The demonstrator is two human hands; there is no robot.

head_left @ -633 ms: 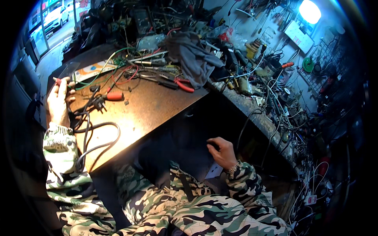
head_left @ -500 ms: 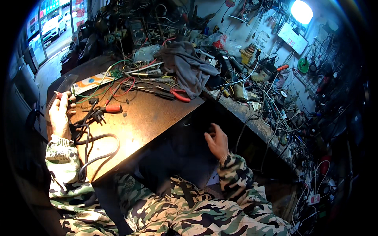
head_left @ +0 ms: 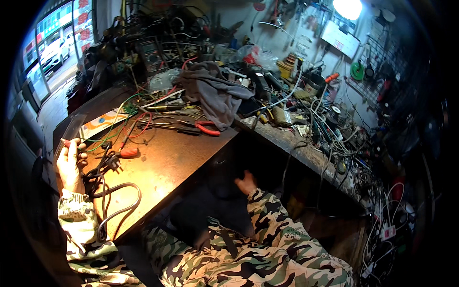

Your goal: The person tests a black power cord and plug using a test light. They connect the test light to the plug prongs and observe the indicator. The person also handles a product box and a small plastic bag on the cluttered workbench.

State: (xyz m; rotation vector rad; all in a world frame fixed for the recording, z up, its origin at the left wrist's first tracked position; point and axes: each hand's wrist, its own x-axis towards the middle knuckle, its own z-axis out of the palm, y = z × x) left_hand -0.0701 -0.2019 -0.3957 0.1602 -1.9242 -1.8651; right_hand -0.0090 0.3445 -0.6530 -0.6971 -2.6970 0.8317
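Observation:
At the left edge of the brown bench, my left hand is closed. Thumb and fingers pinch a small reddish piece, too small to name. Beside that hand lie a black power cord with its plug and a red-handled screwdriver. Just beyond is a white and orange strip with a green circuit board and thin wires at its end. My right hand is in shadow over the dark gap past the bench edge, thumb apart from the fingers, holding nothing that I see.
Red-handled pliers lie near the bench's far corner, below a grey cloth. A second worktop on the right is heaped with tools and cables. A lamp shines above, and a multimeter stands at the back.
My right hand has moved left and down, nearer my lap. The left hand keeps its pinch on the small piece at the bench edge. The whole view has shifted slightly.

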